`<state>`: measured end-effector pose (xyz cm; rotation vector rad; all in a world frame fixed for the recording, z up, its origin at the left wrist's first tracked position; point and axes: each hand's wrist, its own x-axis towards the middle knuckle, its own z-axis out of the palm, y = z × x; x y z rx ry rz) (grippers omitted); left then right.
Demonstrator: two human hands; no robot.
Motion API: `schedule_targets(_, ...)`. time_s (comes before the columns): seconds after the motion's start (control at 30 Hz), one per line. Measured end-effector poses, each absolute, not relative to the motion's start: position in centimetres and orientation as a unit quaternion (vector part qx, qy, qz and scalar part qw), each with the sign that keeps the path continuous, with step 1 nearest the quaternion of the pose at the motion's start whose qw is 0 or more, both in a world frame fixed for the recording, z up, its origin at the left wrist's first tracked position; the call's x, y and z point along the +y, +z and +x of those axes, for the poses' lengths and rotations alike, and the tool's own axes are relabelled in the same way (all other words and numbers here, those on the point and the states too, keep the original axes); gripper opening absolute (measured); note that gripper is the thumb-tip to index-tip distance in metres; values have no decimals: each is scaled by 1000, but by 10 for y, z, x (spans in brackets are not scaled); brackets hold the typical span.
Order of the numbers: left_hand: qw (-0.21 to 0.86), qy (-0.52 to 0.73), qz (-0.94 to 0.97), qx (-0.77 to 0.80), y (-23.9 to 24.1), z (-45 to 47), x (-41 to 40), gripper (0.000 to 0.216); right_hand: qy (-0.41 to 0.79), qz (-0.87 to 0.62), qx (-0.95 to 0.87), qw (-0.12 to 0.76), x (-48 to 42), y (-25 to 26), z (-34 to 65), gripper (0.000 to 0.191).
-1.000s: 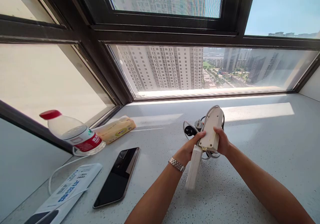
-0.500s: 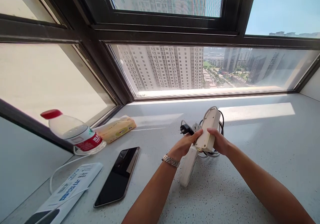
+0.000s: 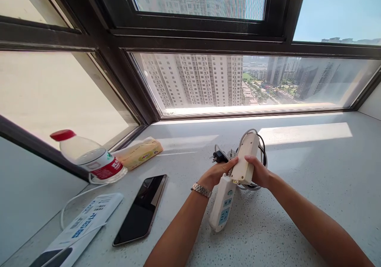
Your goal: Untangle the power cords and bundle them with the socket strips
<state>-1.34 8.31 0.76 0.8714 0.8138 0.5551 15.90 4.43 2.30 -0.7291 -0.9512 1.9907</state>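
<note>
Two white power strips with coiled cords are held over a speckled white sill (image 3: 297,187). My right hand (image 3: 259,172) grips the upper power strip (image 3: 245,156), which tilts up and away. My left hand (image 3: 216,173), with a metal watch (image 3: 201,190) on its wrist, holds the top end of the lower power strip (image 3: 222,203); that strip's socket face points up and its far end rests near the sill. A black plug (image 3: 218,156) and grey and black cords (image 3: 262,152) bunch behind the strips.
At the left lie a black phone (image 3: 139,209), a white box with blue print (image 3: 79,229), a red-capped water bottle (image 3: 89,158) on its side and a tissue pack (image 3: 139,154). A white cable (image 3: 71,205) loops near the bottle. Window frames rise behind.
The lower power strip has turned so its socket face now shows and has swung left. Both hands shifted slightly left and up with the strips.
</note>
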Motion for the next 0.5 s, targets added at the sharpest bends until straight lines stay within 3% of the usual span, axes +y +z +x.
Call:
schedule_targets(0.33,801,223,390,396,21,-5,82,59,772,-324,-339,430,47,27,153,51)
schedule_targets(0.5,793,308,391,351,35,-13,79,67,695,-364,-347,514,58,23,154,40)
